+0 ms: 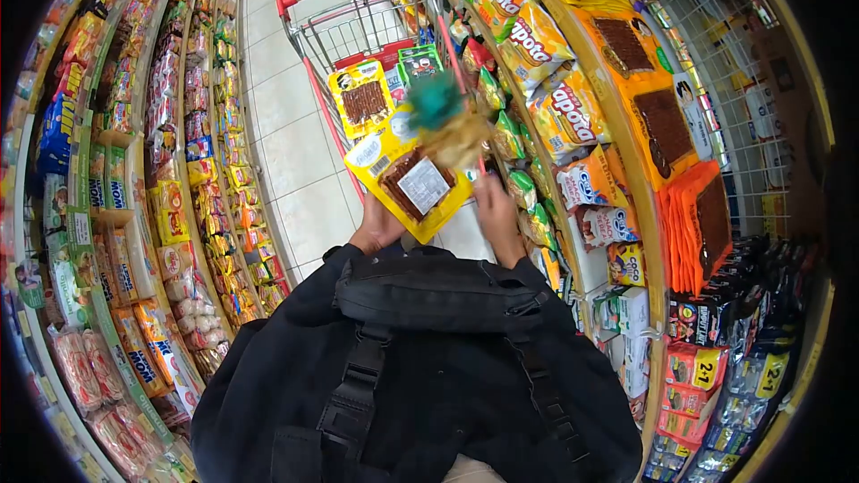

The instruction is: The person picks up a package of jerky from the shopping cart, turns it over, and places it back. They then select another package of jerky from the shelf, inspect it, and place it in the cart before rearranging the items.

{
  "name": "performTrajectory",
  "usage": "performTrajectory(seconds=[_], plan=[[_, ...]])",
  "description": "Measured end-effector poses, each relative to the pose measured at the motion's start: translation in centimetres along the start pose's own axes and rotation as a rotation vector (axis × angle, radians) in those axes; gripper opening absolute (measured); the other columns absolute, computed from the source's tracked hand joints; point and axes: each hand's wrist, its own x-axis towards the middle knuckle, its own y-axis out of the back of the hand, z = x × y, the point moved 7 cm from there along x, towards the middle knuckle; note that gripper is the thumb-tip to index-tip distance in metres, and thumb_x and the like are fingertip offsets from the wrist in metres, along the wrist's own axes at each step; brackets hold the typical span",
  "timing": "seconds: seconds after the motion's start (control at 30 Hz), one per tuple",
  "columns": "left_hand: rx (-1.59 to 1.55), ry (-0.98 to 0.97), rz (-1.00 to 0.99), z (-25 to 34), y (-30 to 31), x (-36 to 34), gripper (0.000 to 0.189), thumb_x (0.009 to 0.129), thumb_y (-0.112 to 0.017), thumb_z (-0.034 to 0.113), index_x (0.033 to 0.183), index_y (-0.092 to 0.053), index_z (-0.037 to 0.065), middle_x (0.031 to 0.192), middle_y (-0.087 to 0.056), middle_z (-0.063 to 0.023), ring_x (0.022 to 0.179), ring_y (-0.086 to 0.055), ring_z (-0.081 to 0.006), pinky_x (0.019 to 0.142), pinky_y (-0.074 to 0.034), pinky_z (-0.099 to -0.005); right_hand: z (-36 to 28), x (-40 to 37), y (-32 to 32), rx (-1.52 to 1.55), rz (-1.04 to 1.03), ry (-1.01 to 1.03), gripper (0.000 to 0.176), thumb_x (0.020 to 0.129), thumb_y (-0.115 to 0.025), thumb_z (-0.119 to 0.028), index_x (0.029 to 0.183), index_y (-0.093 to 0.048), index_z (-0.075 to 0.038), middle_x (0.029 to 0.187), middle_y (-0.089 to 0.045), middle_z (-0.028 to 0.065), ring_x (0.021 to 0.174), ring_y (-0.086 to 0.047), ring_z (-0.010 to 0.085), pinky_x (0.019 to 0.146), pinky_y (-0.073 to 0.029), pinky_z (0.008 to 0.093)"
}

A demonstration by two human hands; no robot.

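Note:
My left hand [380, 225] grips the lower left edge of a yellow snack packet [422, 188], which has a dark brown window and a white label. At the right, my right hand [497, 215] is closed, beside a green-and-gold bag [447, 121] that is smeared by motion. The bag seems to be pinched at its lower end, though the fingertips are hard to make out. Both lie over the near end of a red-framed shopping cart [315, 80]. Inside the cart are another yellow packet with a brown window [361, 97] and a green-and-dark packet [420, 63].
Shelves of small packaged sweets [170, 224] line the left. On the right shelf stand orange Tapota bags [565, 121], brown-windowed orange packets [662, 130] and black packets [752, 300]. A tiled aisle floor [277, 80] runs along the cart's left. A black bag [438, 295] is strapped across my chest.

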Motion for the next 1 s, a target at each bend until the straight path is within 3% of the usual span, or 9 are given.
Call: performTrajectory(seconds=[0.07,0.13,0.2,0.33,0.53,0.57,0.8,0.87,1.0], plan=[[0.001,-0.025,0.013,0.5,0.3,-0.7,0.066,0.094,-0.038,0.055,0.143,-0.040,0.010,0.145,-0.044,-0.0110,0.131,-0.045,-0.0304,0.111,-0.032,-0.0477,-3.1,-2.3,-1.6,-0.087,-0.220,0.199,0.021,0.098,-0.050,-0.024,0.098,-0.063,-0.007,0.086,-0.066,0.0170,0.074,-0.065,0.0371,0.063,-0.050,0.0460],[-0.028,-0.080,0.061,2.3,1.9,-1.7,0.067,0.094,-0.038,0.056,0.142,-0.041,0.009,0.144,-0.046,-0.0107,0.130,-0.046,-0.0307,0.111,-0.032,-0.0479,-0.8,-3.2,-3.6,-0.187,-0.284,0.079,0.023,0.098,-0.049,-0.025,0.102,-0.063,-0.008,0.084,-0.066,0.0191,0.074,-0.064,0.0380,0.063,-0.049,0.0474],[-0.012,-0.225,0.112,4.9,3.5,-3.0,0.066,0.094,-0.039,0.055,0.141,-0.043,0.010,0.142,-0.048,-0.0100,0.128,-0.047,-0.0311,0.110,-0.033,-0.0481,4.5,-3.7,-3.9,-0.107,-0.209,-0.335,0.026,0.098,-0.048,-0.029,0.104,-0.063,-0.008,0.079,-0.064,0.0217,0.074,-0.064,0.0404,0.062,-0.047,0.0485],[-0.006,-0.436,0.283,9.5,6.9,-7.3,0.064,0.093,-0.040,0.055,0.140,-0.045,0.012,0.142,-0.049,-0.0074,0.129,-0.047,-0.0297,0.111,-0.033,-0.0474,12.5,-5.8,-7.3,0.008,-0.172,-0.460,0.027,0.098,-0.051,-0.025,0.100,-0.063,-0.002,0.087,-0.066,0.0220,0.083,-0.065,0.0386,0.070,-0.049,0.0430],[0.003,-0.530,0.333,11.7,8.0,-9.4,0.064,0.093,-0.040,0.057,0.140,-0.045,0.013,0.143,-0.048,-0.0059,0.130,-0.045,-0.0284,0.112,-0.031,-0.0470,6.8,-3.9,-10.1,0.155,-0.328,-0.226,0.041,0.095,-0.056,-0.035,0.110,-0.061,0.003,0.102,-0.063,0.0253,0.096,-0.060,0.0409,0.082,-0.047,0.0448],[0.018,-0.507,0.354,11.5,8.1,-9.0,0.064,0.093,-0.040,0.057,0.140,-0.046,0.014,0.143,-0.049,-0.0056,0.130,-0.046,-0.0282,0.111,-0.032,-0.0470,5.3,-3.5,-9.6,-0.139,-0.301,-0.026,0.049,0.092,-0.060,-0.036,0.120,-0.057,0.004,0.120,-0.057,0.0230,0.113,-0.053,0.0396,0.095,-0.042,0.0433],[0.266,-0.108,0.203,6.2,4.9,-2.0,0.065,0.095,-0.040,0.058,0.143,-0.041,0.015,0.143,-0.046,-0.0063,0.129,-0.046,-0.0277,0.108,-0.036,-0.0481,-1.7,0.1,-11.2,0.542,-0.499,0.120,0.095,0.075,-0.082,-0.036,0.148,-0.030,-0.004,0.150,-0.035,0.0172,0.138,-0.034,0.0321,0.109,-0.034,0.0408],[0.425,0.082,0.127,3.1,2.2,0.6,0.066,0.095,-0.042,0.057,0.146,-0.036,0.015,0.146,-0.042,-0.0059,0.131,-0.044,-0.0271,0.107,-0.038,-0.0471,-2.2,0.0,-12.6,0.781,-0.598,-0.095,0.111,0.070,-0.086,-0.034,0.153,-0.016,-0.006,0.157,-0.020,0.0146,0.142,-0.026,0.0284,0.111,-0.031,0.0398],[0.721,0.110,0.172,0.5,3.6,3.7,0.068,0.097,-0.056,0.038,0.152,-0.021,0.018,0.149,-0.034,0.0007,0.127,-0.044,-0.0177,0.095,-0.045,-0.0402,-2.6,1.1,-11.1,0.609,-0.387,-0.016,0.101,0.077,-0.082,-0.024,0.153,-0.017,-0.007,0.153,-0.028,0.0151,0.139,-0.031,0.0241,0.108,-0.034,0.0357]])
